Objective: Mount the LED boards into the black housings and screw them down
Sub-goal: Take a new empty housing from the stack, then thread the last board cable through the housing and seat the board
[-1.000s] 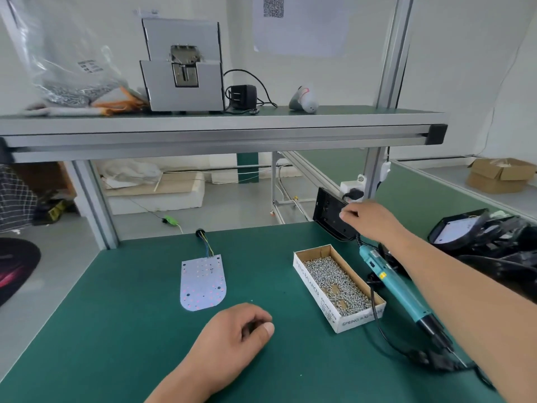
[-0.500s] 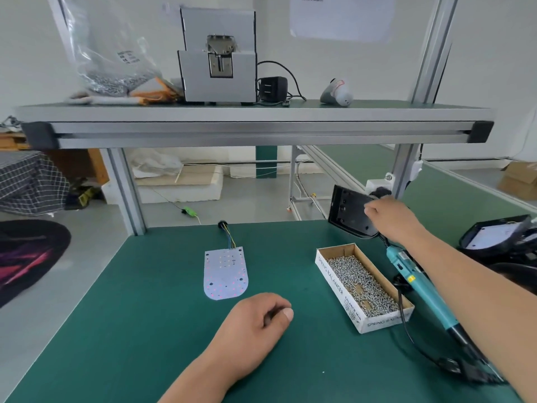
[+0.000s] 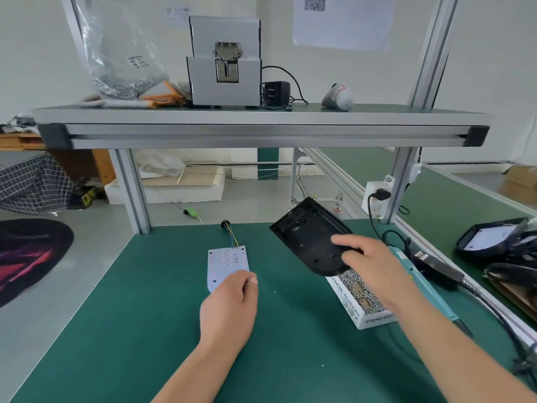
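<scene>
A white LED board (image 3: 226, 263) with coloured wires lies flat on the green bench (image 3: 145, 330). My left hand (image 3: 229, 309) rests at its near edge, fingers curled under and covering the board's near corner; whether it grips the board is unclear. My right hand (image 3: 374, 266) grips a black housing (image 3: 311, 239) by its near end and holds it tilted in the air, hollow side up, over the far end of the screw box (image 3: 360, 301). A teal electric screwdriver (image 3: 406, 263) lies on the bench behind my right wrist.
More black housings, one with a board in it (image 3: 491, 237), are stacked at the right. A power brick (image 3: 438, 267) and cables lie beside the screwdriver. An aluminium shelf (image 3: 261, 126) spans overhead with a screw feeder (image 3: 223, 62). A socket (image 3: 377, 196) hangs on the right post.
My right hand has brought the black housing from the right post toward the bench centre and tilted it flatter. My left hand has slid forward onto the LED board's near edge.
</scene>
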Demonstrator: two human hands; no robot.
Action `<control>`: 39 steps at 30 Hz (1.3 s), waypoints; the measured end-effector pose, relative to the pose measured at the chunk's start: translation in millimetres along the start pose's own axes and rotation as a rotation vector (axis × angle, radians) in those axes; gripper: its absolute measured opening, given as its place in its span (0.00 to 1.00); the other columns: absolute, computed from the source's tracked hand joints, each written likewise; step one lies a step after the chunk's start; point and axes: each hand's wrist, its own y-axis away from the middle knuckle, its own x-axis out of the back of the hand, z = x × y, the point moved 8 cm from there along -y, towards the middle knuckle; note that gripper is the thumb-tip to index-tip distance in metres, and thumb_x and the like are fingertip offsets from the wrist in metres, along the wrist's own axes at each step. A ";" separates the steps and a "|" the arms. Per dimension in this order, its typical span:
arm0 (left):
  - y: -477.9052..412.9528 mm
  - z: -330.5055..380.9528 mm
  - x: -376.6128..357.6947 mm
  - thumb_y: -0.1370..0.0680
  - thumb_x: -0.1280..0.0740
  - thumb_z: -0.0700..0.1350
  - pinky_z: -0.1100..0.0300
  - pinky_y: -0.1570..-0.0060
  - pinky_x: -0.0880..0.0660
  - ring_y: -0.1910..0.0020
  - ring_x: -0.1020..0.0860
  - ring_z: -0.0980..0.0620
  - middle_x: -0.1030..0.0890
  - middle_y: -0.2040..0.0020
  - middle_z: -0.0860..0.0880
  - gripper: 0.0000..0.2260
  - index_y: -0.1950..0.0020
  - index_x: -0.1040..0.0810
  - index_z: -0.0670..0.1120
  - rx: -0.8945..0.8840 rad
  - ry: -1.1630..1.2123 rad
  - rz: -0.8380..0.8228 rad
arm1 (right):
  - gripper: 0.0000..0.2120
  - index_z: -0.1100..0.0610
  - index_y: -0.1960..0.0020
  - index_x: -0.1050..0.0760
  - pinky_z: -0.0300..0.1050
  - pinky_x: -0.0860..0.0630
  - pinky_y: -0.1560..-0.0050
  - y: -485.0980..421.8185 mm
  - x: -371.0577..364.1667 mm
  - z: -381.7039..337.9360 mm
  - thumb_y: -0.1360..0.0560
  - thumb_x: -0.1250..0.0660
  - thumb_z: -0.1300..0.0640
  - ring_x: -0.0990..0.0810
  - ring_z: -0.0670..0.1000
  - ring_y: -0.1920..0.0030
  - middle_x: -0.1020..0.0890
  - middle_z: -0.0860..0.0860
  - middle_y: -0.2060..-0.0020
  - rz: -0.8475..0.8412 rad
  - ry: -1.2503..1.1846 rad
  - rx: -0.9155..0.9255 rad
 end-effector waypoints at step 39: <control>-38.8 -59.2 3.0 0.22 0.34 0.59 0.50 0.33 0.37 0.29 0.38 0.44 0.34 0.27 0.50 0.21 0.35 0.25 0.46 0.217 -0.345 -0.074 | 0.21 0.53 0.29 0.23 0.50 0.25 0.33 -39.0 -121.7 -69.5 0.18 0.34 0.44 0.21 0.51 0.34 0.19 0.49 0.33 -0.411 0.415 0.213</control>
